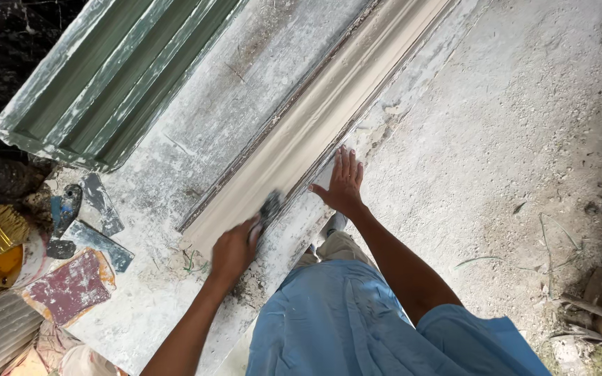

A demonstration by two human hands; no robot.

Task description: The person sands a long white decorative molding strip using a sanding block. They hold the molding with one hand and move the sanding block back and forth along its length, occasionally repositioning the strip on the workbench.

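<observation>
A dusty white workbench (196,146) fills the middle, with a green ribbed mould (106,76) at eleven o'clock. On the bench lies a long pale plaster cornice moulding (315,118), its axis running from seven o'clock to one o'clock, away from the person. The left hand (233,252), nearer its end, is closed around a small dark blurred tool (270,206) on the moulding. The right hand (343,182) lies flat, fingers spread, at the bench edge just beside it.

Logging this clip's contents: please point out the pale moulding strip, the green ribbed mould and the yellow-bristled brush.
Pale moulding strip (318,118), head view, on its curved face midway along.
Green ribbed mould (116,69), head view, on a green groove near its middle.
Yellow-bristled brush (3,226), head view, on the bristles.
</observation>
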